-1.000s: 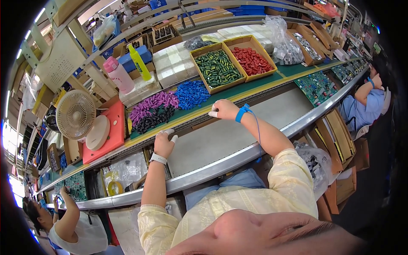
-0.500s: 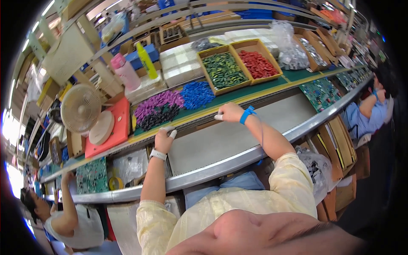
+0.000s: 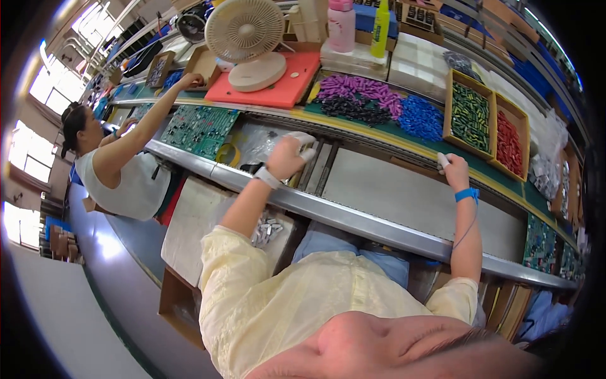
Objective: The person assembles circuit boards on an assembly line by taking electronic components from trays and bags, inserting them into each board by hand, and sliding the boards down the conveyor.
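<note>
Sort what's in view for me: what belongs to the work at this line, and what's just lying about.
Likely part of the work:
- purple parts
- black parts
- blue parts
- green parts, boxed
- red parts, boxed
- circuit boards

Probably just lying about:
- white fan
- pink bottle
- yellow-green bottle

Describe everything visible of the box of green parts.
The box looks like tan cardboard with yellowish rims: low-walled, rectangular, open-topped. Small green parts cover its floor. It sits upright beyond the right hand, its side against the box of red parts; no hand appears to touch it.
</note>
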A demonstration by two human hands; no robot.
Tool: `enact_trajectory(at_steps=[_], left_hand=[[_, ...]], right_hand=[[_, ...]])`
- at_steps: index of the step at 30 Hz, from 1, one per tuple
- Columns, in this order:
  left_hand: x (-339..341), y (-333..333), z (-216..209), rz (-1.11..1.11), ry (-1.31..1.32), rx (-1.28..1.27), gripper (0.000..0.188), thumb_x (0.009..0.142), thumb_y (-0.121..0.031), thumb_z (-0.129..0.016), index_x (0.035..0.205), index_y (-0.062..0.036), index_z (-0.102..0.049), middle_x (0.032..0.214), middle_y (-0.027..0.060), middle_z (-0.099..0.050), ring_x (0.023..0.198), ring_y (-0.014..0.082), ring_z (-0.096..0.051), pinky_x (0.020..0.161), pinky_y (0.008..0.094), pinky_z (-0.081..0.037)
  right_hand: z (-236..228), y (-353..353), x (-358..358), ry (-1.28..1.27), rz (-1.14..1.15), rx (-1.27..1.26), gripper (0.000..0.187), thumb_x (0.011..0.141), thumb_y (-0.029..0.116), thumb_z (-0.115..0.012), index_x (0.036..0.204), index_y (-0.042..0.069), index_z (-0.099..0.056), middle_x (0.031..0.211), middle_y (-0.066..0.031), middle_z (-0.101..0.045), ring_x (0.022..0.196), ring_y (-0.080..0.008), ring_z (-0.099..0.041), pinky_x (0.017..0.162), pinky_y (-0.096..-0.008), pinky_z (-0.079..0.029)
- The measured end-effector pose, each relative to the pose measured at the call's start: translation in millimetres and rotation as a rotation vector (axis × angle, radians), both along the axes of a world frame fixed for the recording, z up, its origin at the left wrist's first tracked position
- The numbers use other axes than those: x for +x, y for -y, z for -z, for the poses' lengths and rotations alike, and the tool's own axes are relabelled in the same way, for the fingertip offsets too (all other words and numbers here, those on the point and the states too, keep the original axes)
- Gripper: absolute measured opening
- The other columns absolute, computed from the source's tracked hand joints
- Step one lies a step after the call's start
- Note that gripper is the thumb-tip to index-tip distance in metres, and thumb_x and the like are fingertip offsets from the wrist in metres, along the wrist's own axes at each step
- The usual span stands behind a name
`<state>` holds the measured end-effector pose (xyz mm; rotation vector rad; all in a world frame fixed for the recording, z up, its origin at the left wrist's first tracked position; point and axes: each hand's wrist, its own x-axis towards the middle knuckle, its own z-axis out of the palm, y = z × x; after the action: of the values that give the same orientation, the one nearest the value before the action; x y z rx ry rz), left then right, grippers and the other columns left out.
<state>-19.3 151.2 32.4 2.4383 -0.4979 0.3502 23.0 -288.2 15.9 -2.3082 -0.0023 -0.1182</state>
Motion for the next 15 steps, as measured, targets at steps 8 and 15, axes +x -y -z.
enact_trajectory(at_steps=[8, 15], left_hand=[[-18.6, -206.8, 14.8, -0.674, 0.255, 0.197, 0.031, 0.072, -0.01, -0.058, 0.102, -0.0008, -0.06, 0.101, 0.0191, -0.06, 0.096, 0.0346, -0.055, 0.086, 0.0408, -0.042], [-22.0, -330.2, 30.5, -1.164, -0.058, 0.495, 0.037, 0.079, -0.013, -0.045, 0.113, -0.0061, -0.056, 0.103, 0.0189, -0.06, 0.099, 0.0333, -0.054, 0.087, 0.041, -0.042]], right_hand=[[7.2, 1.7, -0.8, 0.023, 0.038, -0.037, 0.027, 0.083, 0.025, -0.06, 0.078, -0.002, -0.062, 0.066, -0.0112, -0.063, 0.057, -0.0179, -0.059, 0.054, -0.0303, -0.044], [10.0, -6.9, -6.5, 0.098, 0.083, -0.114, 0.027, 0.081, 0.026, -0.061, 0.081, -0.001, -0.063, 0.069, -0.0124, -0.063, 0.062, -0.0224, -0.059, 0.058, -0.0319, -0.044]])
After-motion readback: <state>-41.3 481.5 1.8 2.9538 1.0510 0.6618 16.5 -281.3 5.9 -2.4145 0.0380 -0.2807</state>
